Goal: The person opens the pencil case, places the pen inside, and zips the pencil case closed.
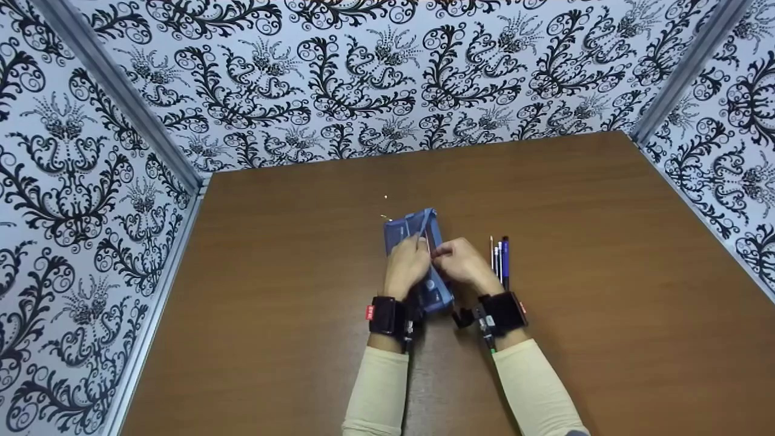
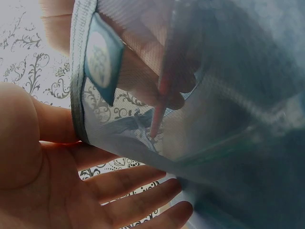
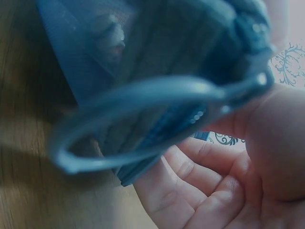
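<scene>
A blue mesh pencil case (image 1: 437, 293) lies slanted at the middle of the table, its zip side parted. My left hand (image 1: 408, 264) pinches its edge between thumb and forefinger, the other fingers stretched out in the left wrist view, near a small label tag (image 2: 103, 64). At the opening my right hand (image 1: 465, 261) has its fingers curled. Through the mesh, a slim red stick (image 2: 157, 125), like a pen or pencil, shows between the right fingertips. A blurred blue wrist loop (image 3: 71, 164) hangs from the case in the right wrist view.
Right of the right hand, several pencils and pens (image 1: 498, 257) lie side by side with a blue marker (image 1: 505, 260). A small gold zip pull (image 1: 385, 217) sticks out at the case's far left corner. Patterned walls (image 1: 387, 66) border the brown table (image 1: 272, 272).
</scene>
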Available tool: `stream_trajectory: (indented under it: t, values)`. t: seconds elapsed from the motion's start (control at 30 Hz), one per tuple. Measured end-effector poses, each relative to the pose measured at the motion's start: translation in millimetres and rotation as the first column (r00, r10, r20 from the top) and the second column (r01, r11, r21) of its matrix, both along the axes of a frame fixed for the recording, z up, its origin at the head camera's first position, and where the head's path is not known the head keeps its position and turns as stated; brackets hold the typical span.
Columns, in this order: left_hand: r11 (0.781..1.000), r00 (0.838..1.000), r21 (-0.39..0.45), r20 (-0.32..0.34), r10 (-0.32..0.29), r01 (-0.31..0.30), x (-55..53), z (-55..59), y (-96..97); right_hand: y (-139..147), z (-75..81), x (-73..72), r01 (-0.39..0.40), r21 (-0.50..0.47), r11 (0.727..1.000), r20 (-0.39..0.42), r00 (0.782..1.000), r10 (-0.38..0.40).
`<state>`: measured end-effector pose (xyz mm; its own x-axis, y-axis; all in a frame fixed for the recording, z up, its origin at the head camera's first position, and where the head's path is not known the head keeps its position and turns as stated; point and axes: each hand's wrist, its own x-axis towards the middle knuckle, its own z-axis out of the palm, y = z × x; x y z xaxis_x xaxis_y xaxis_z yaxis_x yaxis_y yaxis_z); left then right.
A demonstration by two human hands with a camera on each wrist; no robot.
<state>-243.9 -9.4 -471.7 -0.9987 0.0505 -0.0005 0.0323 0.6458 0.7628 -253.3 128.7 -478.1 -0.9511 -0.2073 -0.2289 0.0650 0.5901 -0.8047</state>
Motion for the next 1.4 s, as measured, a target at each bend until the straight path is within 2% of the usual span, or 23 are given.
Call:
stream_trajectory:
  t: [0.27, 0.5, 0.7, 0.97, 1.2, 1.4]
  values:
    - [1.000, 1.000, 0.005, 0.000, -0.005, 0.005, -0.1, 0.0, -0.3, 0.1, 0.1, 0.9, -0.019, -0.001, 1.000, -0.029, 0.999, 0.019]
    - [1.000, 1.000, -0.002, 0.002, -0.007, 0.007, 0.3, 0.0, -0.5, -0.5, 1.0, 1.0, -0.017, -0.065, 0.998, -0.006, 1.000, 0.017]
    - [1.000, 1.000, -0.002, 0.024, 0.006, -0.006, -1.0, 1.0, 0.0, 0.4, 3.2, 0.6, 0.021, -0.126, 0.992, 0.067, 0.998, -0.013]
    - [1.000, 0.999, 0.013, 0.047, -0.002, 0.002, -1.3, 0.6, -0.6, 2.6, 3.6, 1.9, 0.015, -0.138, 0.990, 0.053, 0.999, -0.007]
    - [1.000, 0.998, 0.027, 0.055, -0.007, 0.005, -1.4, -0.5, -1.1, 4.2, 6.7, 3.3, 0.035, -0.148, 0.988, 0.081, 0.996, -0.024]
    - [1.000, 0.999, -0.011, 0.030, -0.017, 0.018, -1.1, 0.7, -1.2, 8.4, 6.9, 2.7, 0.016, -0.121, 0.993, 0.028, 1.000, -0.013]
